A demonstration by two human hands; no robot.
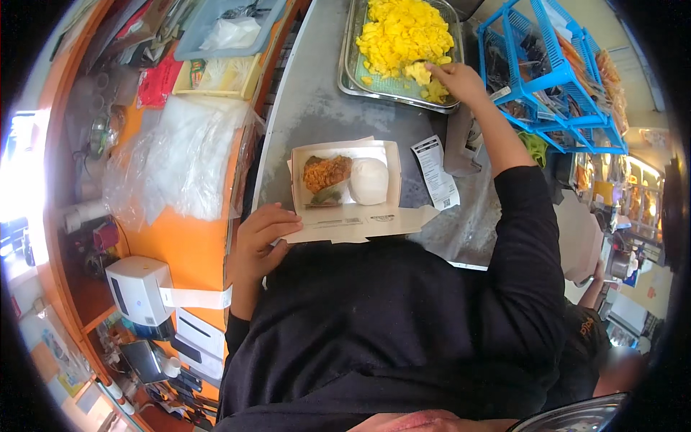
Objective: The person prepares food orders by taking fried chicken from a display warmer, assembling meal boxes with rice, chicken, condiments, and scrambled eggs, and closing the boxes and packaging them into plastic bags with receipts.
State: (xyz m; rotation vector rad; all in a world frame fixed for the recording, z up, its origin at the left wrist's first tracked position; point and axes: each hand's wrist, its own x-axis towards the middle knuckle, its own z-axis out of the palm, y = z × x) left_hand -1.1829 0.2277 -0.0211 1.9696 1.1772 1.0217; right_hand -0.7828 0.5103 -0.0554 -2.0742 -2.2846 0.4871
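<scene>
My left hand (265, 237) holds the lid flap of an open paperboard food box (399, 173) between its fingers and thumb. Inside the box lie a piece of fried food (325, 173), a green leafy piece (328, 195) and a white rounded mound (369, 181), perhaps wrapped rice. Beyond it, my right hand (459, 81) reaches over a metal tray (399, 100) heaped with scrambled egg (402, 35). Its fingers grip what seems to be a spoon (424, 63) with egg on it; most of the utensil is hidden.
A printed receipt (436, 170) lies right of the box, beside a grey device (461, 143). Blue plastic baskets (561, 81) stand at the right. Plastic bags (183, 146), a yellow bin (216, 93) and a label printer (139, 291) sit on the orange counter at left. Another person is at the lower right.
</scene>
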